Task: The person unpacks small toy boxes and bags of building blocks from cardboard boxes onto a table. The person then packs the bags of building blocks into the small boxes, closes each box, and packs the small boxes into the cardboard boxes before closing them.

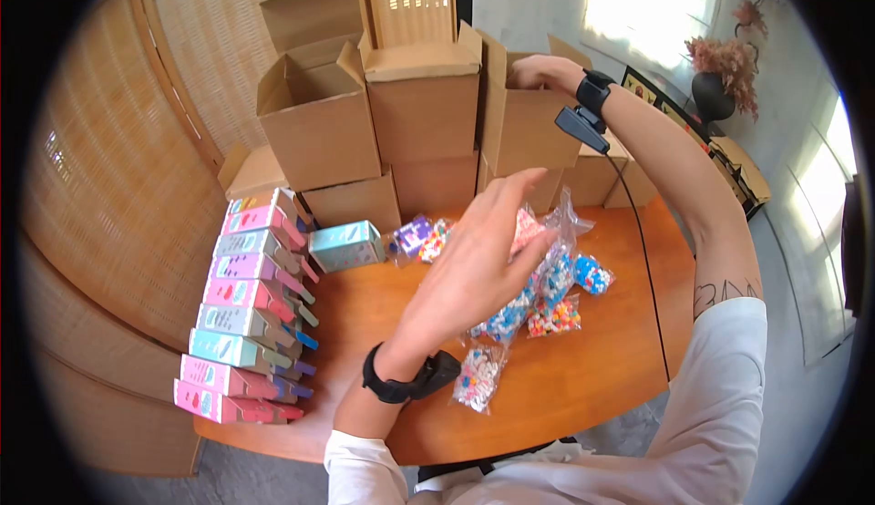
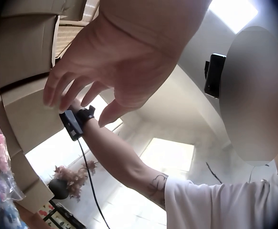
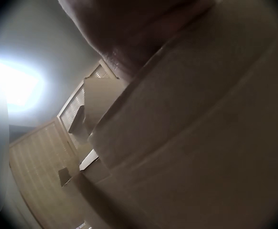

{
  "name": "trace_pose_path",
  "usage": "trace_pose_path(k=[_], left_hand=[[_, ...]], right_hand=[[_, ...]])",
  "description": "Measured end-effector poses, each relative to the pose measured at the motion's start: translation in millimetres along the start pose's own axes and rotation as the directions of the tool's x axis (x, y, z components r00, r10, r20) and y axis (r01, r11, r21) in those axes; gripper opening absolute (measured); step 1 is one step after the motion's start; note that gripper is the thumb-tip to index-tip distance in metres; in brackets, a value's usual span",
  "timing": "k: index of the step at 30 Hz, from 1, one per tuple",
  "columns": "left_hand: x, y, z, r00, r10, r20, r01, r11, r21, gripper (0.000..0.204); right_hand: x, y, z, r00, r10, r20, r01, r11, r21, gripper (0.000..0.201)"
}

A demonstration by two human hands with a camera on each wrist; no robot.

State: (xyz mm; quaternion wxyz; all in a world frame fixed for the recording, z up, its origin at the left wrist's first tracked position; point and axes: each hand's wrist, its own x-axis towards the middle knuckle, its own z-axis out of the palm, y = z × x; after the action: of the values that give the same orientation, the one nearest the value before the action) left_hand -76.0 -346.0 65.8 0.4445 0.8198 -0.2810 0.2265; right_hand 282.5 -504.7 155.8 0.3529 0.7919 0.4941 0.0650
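Into the tall cardboard box at the back right reaches my right hand. Its fingers are hidden behind the box's rim, so I cannot tell what they hold. In the right wrist view the box wall fills much of the picture, with the hand over its edge. My left hand hovers above the table with nothing in it. Its fingers look extended and slightly apart in the left wrist view. Beneath and beyond it lie clear bags of small coloured pieces, several in blue and white.
Pastel cartons stand in a row along the table's left side, flaps out. A light-blue carton lies behind them. More cardboard boxes are stacked at the back, one with raised flaps. A black cable hangs from my right wrist.
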Motion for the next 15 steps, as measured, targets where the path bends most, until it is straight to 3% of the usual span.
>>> trace_pose_path(k=[1,2,3,4,6,7,10,13,15], left_hand=[[3.8,-1.4,0.7,1.000,0.012,-0.005,-0.012,0.999,-0.031,0.058],[6.9,-3.1,1.0,1.000,0.021,-0.010,-0.022,0.998,-0.065,0.058],[9.4,-6.1,1.1,1.000,-0.001,-0.028,-0.002,0.994,-0.111,0.056],[12.6,-7.7,-0.6,0.999,0.011,-0.032,-0.015,0.993,-0.117,0.056],[15.7,-10.5,-4.9,0.999,-0.020,-0.032,0.016,0.991,-0.132,0.054],[16.2,-12.1,-7.3,0.999,-0.016,-0.040,0.010,0.991,-0.133,0.054],[12.0,-14.0,-16.9,0.997,-0.004,-0.077,-0.002,0.996,-0.084,0.051],[11.0,-13.9,-28.9,0.994,-0.047,-0.095,0.030,0.985,-0.172,0.048],[12.0,-17.6,-32.5,0.985,-0.016,-0.173,-0.009,0.989,-0.146,0.045]], right_hand=[[-6.6,-16.2,-19.5,0.970,0.206,0.127,-0.240,0.878,0.414,0.027],[-13.4,-36.9,-38.9,0.890,0.326,0.319,-0.452,0.541,0.709,0.020],[-17.2,-48.4,-49.2,0.780,0.333,0.530,-0.581,0.071,0.811,0.014],[-18.5,-49.5,-50.9,0.774,0.345,0.531,-0.586,0.074,0.807,0.014],[-15.5,-52.1,-56.2,0.687,0.405,0.603,-0.702,0.155,0.695,0.019],[31.0,21.0,52.8,0.619,0.303,0.724,-0.783,0.175,0.597,0.026],[34.7,4.4,26.8,0.633,0.375,0.677,-0.773,0.255,0.581,0.025],[31.6,-7.4,0.6,0.650,0.473,0.595,-0.758,0.353,0.548,0.024],[24.0,-14.5,-17.8,0.654,0.535,0.535,-0.755,0.411,0.512,0.024]])
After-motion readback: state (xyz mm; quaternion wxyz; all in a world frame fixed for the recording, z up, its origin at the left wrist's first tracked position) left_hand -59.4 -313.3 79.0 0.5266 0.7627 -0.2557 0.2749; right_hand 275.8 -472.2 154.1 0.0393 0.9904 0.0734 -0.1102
